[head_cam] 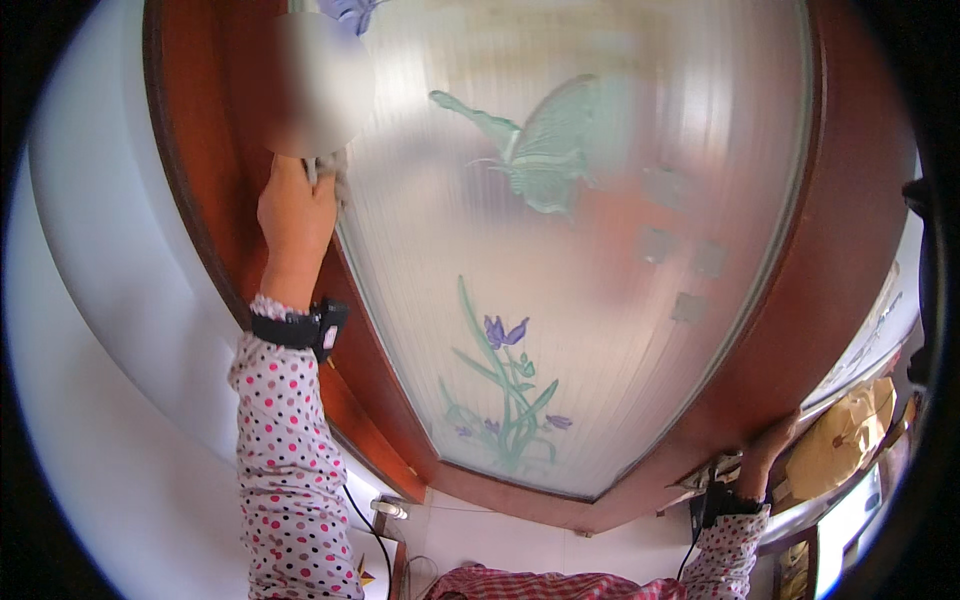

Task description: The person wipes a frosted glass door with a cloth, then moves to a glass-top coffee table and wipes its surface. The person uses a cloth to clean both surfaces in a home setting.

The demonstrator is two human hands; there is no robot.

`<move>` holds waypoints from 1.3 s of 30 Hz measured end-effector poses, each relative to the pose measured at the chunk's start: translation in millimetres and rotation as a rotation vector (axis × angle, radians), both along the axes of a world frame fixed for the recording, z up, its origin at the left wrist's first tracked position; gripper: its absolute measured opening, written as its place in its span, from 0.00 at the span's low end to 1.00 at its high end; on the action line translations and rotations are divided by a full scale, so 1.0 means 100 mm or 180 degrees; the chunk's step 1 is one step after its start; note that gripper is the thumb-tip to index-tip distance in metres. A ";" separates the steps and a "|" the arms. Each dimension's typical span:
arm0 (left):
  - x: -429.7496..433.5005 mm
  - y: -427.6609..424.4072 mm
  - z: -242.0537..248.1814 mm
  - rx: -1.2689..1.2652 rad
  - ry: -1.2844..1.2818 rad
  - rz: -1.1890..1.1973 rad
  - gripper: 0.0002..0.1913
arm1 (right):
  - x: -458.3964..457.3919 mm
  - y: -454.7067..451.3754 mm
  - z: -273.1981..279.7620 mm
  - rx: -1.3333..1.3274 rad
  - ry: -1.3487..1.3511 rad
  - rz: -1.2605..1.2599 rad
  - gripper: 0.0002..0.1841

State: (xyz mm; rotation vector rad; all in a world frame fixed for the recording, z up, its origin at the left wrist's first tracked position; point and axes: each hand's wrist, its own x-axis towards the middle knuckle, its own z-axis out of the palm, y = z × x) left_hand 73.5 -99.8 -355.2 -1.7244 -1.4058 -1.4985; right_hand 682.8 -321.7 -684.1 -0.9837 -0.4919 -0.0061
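Note:
A reddish-brown wooden door (847,247) with a large frosted glass panel (420,247) stands before me. My left hand (295,214) is raised to the panel's left edge, closed around a grey cloth (340,176). A blurred patch covers its fingertips and part of the cloth. Low on the right, my right hand (763,454) touches the door's outer edge; its fingers are dark and partly hidden. The glass bears a green butterfly (551,154), a plant with purple flowers (510,375) and several small green squares (686,307).
A wooden door frame (199,142) and a pale wall (82,247) lie on the left. Below the door is a light floor (517,540) with a metal door stop (390,508). A brown paper bag (840,442) is beside my right hand. Black cables hang from both wrist devices.

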 end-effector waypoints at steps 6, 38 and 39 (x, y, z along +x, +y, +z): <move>0.32 -0.06 -0.22 0.0349 -0.1151 -0.0786 0.16 | -0.03 0.08 -0.06 -0.0156 -0.0339 -0.0215 0.26; 2.24 -1.05 -0.67 0.0796 0.0509 -0.1614 0.21 | -0.23 0.10 0.19 0.0045 -0.0048 0.0109 0.24; 2.06 -0.96 -0.61 0.0701 0.0351 -0.1387 0.21 | -0.22 0.10 0.18 0.0186 -0.0118 0.0147 0.25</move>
